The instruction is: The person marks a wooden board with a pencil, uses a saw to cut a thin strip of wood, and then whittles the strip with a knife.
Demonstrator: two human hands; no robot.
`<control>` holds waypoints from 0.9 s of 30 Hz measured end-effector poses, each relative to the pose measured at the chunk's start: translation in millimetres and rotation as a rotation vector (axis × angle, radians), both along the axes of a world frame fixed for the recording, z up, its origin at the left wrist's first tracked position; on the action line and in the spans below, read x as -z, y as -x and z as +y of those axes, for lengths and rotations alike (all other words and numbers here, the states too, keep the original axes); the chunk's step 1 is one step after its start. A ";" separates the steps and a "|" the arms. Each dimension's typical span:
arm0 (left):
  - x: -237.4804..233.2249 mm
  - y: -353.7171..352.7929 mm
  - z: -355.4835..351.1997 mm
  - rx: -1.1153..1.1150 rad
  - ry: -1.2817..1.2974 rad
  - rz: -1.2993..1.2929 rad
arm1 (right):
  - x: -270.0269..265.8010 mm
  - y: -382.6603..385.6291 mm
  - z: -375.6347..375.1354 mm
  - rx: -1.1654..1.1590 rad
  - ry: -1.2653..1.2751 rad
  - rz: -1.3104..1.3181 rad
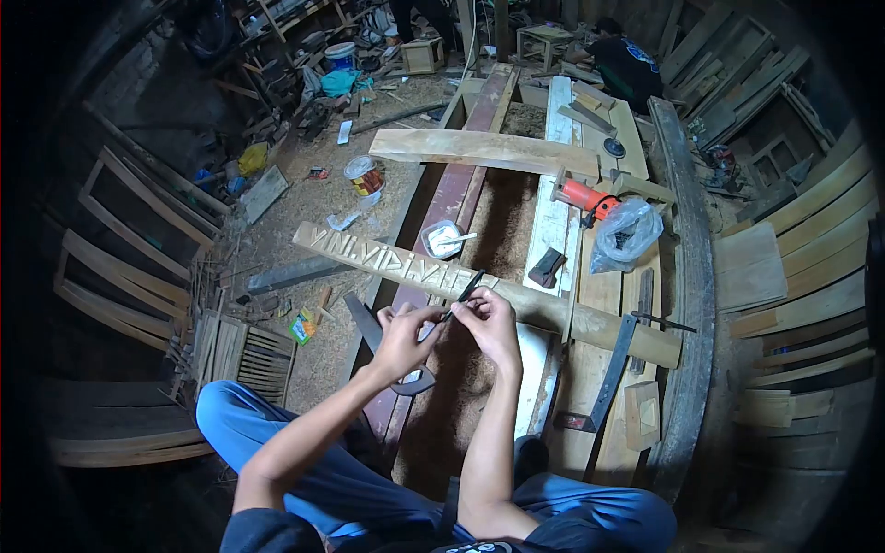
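My right hand [490,330] pinches a slim black pen-like tool [472,283], which points up and away. The fingers of my left hand [404,343] are closed at the tool's lower end, close to my right fingertips. Just beyond both hands lies a long wooden board [535,306] with raised carved letters on its left part; the last letters are partly behind the tool and my right hand. Below my left hand is a handsaw [364,323], its handle partly covered by my wrist.
A tub of white paste [442,241] with a stick stands behind the board. To the right are an orange power tool [590,196], a clear plastic bag [627,235], a dark block [548,267] and a try square [613,369]. Another person [627,69] sits at the back right.
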State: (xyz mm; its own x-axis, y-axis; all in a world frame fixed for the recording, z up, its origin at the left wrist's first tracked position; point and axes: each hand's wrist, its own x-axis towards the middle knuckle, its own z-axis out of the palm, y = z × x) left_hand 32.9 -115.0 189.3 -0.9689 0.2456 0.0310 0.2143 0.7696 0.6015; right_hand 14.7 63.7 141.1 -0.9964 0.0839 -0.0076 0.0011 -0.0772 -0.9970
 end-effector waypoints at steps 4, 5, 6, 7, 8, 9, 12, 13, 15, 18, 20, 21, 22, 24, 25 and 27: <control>-10.6 -7.3 -55.5 0.022 0.056 -0.009 | -19.5 -15.5 -28.9 -0.173 0.027 -0.084; -11.8 -6.0 -58.0 0.010 0.021 0.030 | -23.8 -17.3 -35.5 -0.164 0.032 -0.071; -13.6 -1.5 -57.6 -0.002 -0.010 0.075 | -28.2 -15.7 -41.7 -0.153 0.040 -0.051; -16.8 5.2 -59.2 -0.002 -0.032 0.073 | -38.0 -13.7 -44.4 -0.151 -0.010 -0.058; -18.7 8.5 -59.3 -0.012 -0.020 0.122 | -48.2 -14.8 -43.2 -0.149 -0.064 -0.073; -19.2 8.4 -58.1 -0.026 -0.010 0.170 | -58.9 -12.5 -42.0 -0.155 -0.120 -0.054; -20.4 5.4 -55.4 -0.029 -0.150 0.105 | -82.7 -3.1 -36.9 -0.185 -0.374 -0.028; -20.6 1.8 -53.6 -0.016 -0.156 0.170 | -89.6 -2.2 -35.8 -0.191 -0.382 -0.030; -6.6 -1.9 -51.3 0.044 -0.165 0.122 | -96.5 -12.2 -32.2 -0.248 -0.504 0.034; 5.1 -6.2 -47.2 0.171 -0.173 0.070 | -90.8 -37.1 -24.4 -0.181 -0.843 0.184; 8.2 -8.5 -44.3 0.268 -0.167 0.022 | -78.5 -53.4 -21.0 -0.190 -0.769 0.087; 10.7 -10.5 -42.1 0.310 -0.153 -0.016 | -73.0 -58.9 -18.9 -0.198 -0.751 0.064; 13.5 -12.2 -39.3 0.350 -0.138 -0.051 | -66.3 -63.3 -16.4 -0.206 -0.732 0.044; 16.5 -16.8 -36.7 0.340 -0.104 -0.073 | -53.0 -66.4 -17.7 -0.196 -0.682 0.088; 16.5 -18.4 -35.2 0.335 -0.071 -0.085 | -56.1 -66.9 -21.1 -0.180 -0.738 0.118; 14.3 -11.8 -33.0 0.335 0.027 -0.064 | -49.9 -61.3 -17.2 -0.180 -0.776 0.110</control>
